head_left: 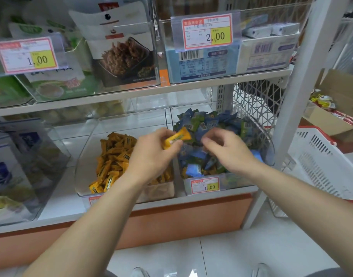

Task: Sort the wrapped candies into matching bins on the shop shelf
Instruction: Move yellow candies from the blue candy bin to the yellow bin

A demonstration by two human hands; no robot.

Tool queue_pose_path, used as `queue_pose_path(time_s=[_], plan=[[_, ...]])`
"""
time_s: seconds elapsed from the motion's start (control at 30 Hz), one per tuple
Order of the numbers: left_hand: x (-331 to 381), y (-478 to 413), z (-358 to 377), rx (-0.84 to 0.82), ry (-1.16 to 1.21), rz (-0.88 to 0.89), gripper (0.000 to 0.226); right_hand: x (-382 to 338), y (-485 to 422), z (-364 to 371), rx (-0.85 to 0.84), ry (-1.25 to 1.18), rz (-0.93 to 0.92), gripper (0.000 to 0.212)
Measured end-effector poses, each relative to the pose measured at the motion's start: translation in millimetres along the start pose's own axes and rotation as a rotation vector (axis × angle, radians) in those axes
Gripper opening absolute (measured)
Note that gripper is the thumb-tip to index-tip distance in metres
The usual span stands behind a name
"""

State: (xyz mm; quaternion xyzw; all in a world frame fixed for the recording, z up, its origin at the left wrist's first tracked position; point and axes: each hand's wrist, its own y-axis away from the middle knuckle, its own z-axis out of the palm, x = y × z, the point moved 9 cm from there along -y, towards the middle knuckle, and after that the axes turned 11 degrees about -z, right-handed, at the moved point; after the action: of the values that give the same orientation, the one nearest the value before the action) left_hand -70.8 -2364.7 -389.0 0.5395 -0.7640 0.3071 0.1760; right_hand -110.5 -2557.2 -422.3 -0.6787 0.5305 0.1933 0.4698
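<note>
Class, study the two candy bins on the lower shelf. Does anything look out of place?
Yes. The left hand pinches one orange candy at the left edge of the right bin, which holds blue and green candies. It matches the orange pile in the left bin instead.

bright even light | wide-angle edge bending | left edge blurred
</note>
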Motion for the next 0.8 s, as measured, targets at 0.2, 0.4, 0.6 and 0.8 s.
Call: queue_pose_path(time_s=[0.2,0.4,0.6,0.8], plan=[[-81.1,-13.3,-18.3,-0.088,-0.324,-0.220,0.045,6.5,9.9,71.5,-0.681,0.486,-0.119,0.034],[-38.6,-7.9,-5.9,-0.042,-0.206,0.010,0.048,16.9,0.3,42.7,-0.678,0.880,-0.119,0.025],[-29.7,3.6,32.8,-0.174,-0.090,-0.021,0.069,22.0,-7.8,4.8,-0.560,1.091,-0.048,0.017],[-36.4,0.7,36.0,-0.221,-0.010,-0.051,0.076,-4.7,-11.0,45.6,-0.484,0.670,-0.136,0.014]])
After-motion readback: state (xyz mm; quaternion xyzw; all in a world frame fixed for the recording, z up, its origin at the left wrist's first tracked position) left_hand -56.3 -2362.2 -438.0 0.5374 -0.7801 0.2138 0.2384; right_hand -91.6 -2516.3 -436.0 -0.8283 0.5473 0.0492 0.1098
